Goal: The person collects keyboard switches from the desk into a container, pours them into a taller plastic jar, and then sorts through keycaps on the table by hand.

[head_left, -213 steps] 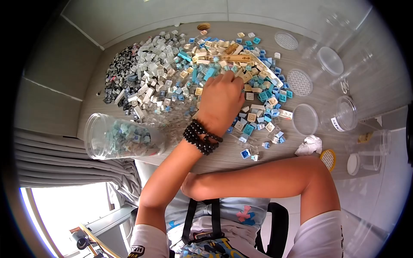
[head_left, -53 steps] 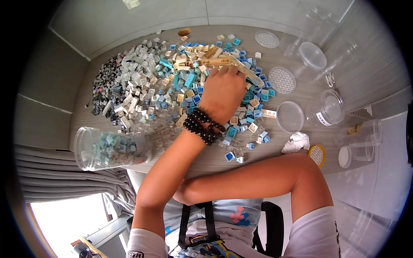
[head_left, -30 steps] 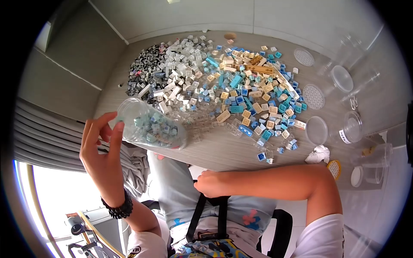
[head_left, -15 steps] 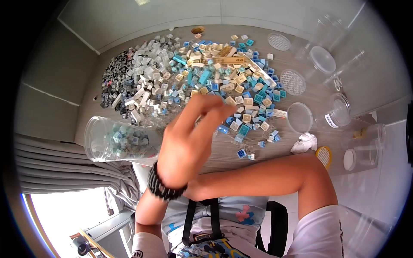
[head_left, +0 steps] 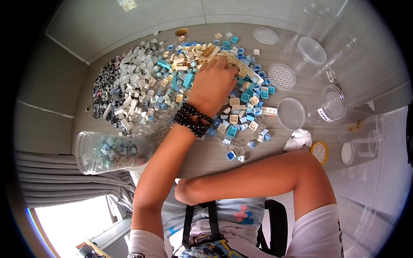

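My left hand (head_left: 216, 79), with black beaded bracelets (head_left: 193, 120) at its wrist, reaches palm down over a heap of loose keycaps (head_left: 234, 101). Its fingers are bent and a little apart, near the cream keycaps and a long, thin tan strip (head_left: 195, 60); the fingertips are partly hidden. Low by my lap, just off the table edge, my right hand (head_left: 186, 191) is curled closed. A small white bit (head_left: 176, 181) shows at its fingers, too small to name. On the left a clear jar (head_left: 81, 150) lies on its side, with pale blue and green keycaps inside.
Grey, white and black keycaps (head_left: 103, 92) spread across the left of the table. Clear lids (head_left: 291, 113), perforated discs (head_left: 282, 76), upright jars (head_left: 334, 103), a crumpled tissue (head_left: 298, 140) and a yellow-rimmed lid (head_left: 319, 152) sit at the right. Panels (head_left: 142, 26) border the back.
My left hand has moved forward and slightly right, down to the back of the keycap heap. My right hand stays near the lap. The whole view has shifted slightly.
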`<state>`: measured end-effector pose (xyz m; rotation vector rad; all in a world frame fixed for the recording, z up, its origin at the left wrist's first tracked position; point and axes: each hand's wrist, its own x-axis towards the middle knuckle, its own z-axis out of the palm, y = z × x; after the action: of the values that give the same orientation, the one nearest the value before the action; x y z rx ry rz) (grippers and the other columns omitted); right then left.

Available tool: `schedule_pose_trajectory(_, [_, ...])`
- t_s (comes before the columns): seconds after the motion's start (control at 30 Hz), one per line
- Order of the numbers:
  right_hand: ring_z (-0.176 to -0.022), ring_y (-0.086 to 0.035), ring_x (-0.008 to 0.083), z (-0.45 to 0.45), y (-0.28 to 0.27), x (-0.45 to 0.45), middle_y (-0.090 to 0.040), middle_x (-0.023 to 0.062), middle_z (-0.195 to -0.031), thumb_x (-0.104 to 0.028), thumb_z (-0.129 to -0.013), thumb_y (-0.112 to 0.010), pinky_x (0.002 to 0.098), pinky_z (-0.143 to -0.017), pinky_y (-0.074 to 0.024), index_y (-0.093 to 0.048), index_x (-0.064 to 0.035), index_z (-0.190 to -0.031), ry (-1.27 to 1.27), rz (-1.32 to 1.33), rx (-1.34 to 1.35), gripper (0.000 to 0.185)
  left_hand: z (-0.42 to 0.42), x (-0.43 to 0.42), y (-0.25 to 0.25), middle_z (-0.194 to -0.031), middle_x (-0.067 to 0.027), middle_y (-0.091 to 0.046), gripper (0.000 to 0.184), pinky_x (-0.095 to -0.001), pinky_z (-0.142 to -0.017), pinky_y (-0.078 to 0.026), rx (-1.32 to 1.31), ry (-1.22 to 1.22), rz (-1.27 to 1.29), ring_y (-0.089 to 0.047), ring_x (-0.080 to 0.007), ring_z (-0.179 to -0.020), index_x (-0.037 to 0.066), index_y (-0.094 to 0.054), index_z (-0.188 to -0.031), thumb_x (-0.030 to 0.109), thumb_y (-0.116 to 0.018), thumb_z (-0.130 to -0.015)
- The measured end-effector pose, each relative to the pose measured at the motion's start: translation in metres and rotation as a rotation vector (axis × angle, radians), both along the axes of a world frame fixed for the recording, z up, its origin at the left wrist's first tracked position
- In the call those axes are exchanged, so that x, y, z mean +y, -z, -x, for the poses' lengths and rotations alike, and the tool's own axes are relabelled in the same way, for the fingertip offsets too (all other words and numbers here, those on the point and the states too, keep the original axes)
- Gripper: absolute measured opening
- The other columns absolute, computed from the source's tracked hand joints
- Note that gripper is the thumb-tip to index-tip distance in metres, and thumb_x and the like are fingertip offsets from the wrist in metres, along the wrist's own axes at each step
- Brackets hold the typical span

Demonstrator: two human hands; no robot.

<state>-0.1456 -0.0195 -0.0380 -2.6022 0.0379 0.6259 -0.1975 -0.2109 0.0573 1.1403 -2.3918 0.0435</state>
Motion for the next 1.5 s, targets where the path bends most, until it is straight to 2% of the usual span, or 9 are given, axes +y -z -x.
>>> schedule_pose_trajectory(0.33, [-0.106,-0.069,0.0347,-0.005,0.005,0.001,-0.073,0.0166,-0.113,-0.018,-0.073,-0.074,0.0473,-0.087,-0.0564,-0.079,-0.0048,-0.103,-0.032,-0.017,0.018,0.033,0.004,0.0,0.004,-0.104,-0.0094,-0.062,0.022,-0.0418,-0.093,-0.05,-0.07,-0.032,-0.045,-0.062,-0.0305,-0.104,0.006,-0.069,-0.1,0.015,-0.077,-0.081])
schedule_pose_trajectory(0.6, [-0.097,-0.072,0.0327,-0.009,0.01,0.005,-0.076,0.0125,-0.104,-0.021,-0.067,-0.08,0.0459,-0.081,-0.0583,-0.08,-0.007,-0.095,-0.037,0.061,-0.008,0.031,-0.011,0.015,-0.005,-0.097,-0.0082,-0.062,0.017,-0.0418,-0.088,-0.05,-0.02,0.009,0.035,-0.062,-0.029,-0.1,0.006,-0.07,-0.093,0.013,-0.077,-0.079])
schedule_pose_trajectory(1.0, [-0.102,-0.071,0.0317,-0.01,0.019,0.008,-0.075,0.0117,-0.108,-0.024,-0.063,-0.085,0.0458,-0.084,-0.0584,-0.08,-0.0073,-0.097,-0.02,0.063,-0.017,0.039,-0.003,0.011,0.001,-0.097,-0.007,-0.06,0.021,-0.0404,-0.089,-0.049,-0.031,0.007,0.047,-0.061,-0.0278,-0.1,0.007,-0.069,-0.094,0.017,-0.079,-0.077])
schedule_pose_trajectory(1.03, [-0.102,-0.071,0.0317,-0.009,0.014,0.006,-0.075,0.0117,-0.108,-0.024,-0.063,-0.085,0.0458,-0.084,-0.0584,-0.08,-0.0073,-0.097,-0.02,0.062,-0.017,0.039,-0.003,0.011,0.001,-0.097,-0.0072,-0.06,0.021,-0.0405,-0.089,-0.049,-0.037,0.006,0.047,-0.061,-0.0278,-0.1,0.007,-0.069,-0.094,0.016,-0.079,-0.078])
schedule_pose_trajectory(1.1, [-0.099,-0.072,0.027,-0.006,0.006,0.004,-0.076,0.0103,-0.105,-0.021,-0.072,-0.075,0.0414,-0.082,-0.058,-0.078,-0.009,-0.097,-0.065,0.092,0.013,0.028,-0.003,0.011,0.002,-0.096,-0.0073,-0.059,0.021,-0.0405,-0.089,-0.049,-0.044,0.006,0.045,-0.061,-0.0278,-0.099,0.007,-0.069,-0.094,0.015,-0.079,-0.078])
schedule_pose_trajectory(1.27, [-0.1,-0.072,0.0293,-0.005,0.005,0.003,-0.076,0.0097,-0.106,-0.022,-0.069,-0.079,0.044,-0.082,-0.0582,-0.079,-0.0083,-0.097,-0.064,0.064,-0.001,0.032,-0.004,0.013,0.002,-0.096,-0.0075,-0.06,0.021,-0.0408,-0.088,-0.049,-0.001,0.026,0.05,-0.061,-0.028,-0.098,0.008,-0.068,-0.096,0.012,-0.077,-0.078])
schedule_pose_trajectory(1.33, [-0.097,-0.072,0.0319,-0.006,0.012,0.004,-0.076,0.0111,-0.104,-0.021,-0.065,-0.083,0.046,-0.081,-0.0587,-0.081,-0.0076,-0.095,-0.036,0.041,-0.014,0.034,-0.005,0.026,-0.016,-0.095,-0.0075,-0.06,0.022,-0.0409,-0.087,-0.048,0.041,0.031,0.05,-0.061,-0.0283,-0.096,0.008,-0.067,-0.096,0.011,-0.078,-0.077])
schedule_pose_trajectory(1.4, [-0.097,-0.073,0.0314,-0.011,0.03,0.01,-0.077,0.0102,-0.102,-0.02,-0.066,-0.081,0.0452,-0.079,-0.0589,-0.081,-0.0082,-0.093,-0.226,0.219,-0.089,0.03,-0.01,0.048,-0.04,-0.094,-0.0075,-0.06,0.023,-0.041,-0.086,-0.048,0.081,0.029,0.05,-0.061,-0.0286,-0.095,0.008,-0.067,-0.097,0.01,-0.078,-0.076])
schedule_pose_trajectory(1.5, [-0.093,-0.072,0.0321,-0.017,0.052,0.021,-0.076,0.0111,-0.097,-0.018,-0.069,-0.078,0.045,-0.077,-0.0584,-0.079,-0.007,-0.091,-0.259,0.264,-0.113,0.025,-0.03,0.092,-0.074,-0.088,-0.0066,-0.058,0.027,-0.038,-0.075,-0.046,0.181,-0.067,0.132,-0.059,-0.0267,-0.083,0.009,-0.067,-0.096,0.008,-0.081,-0.072])
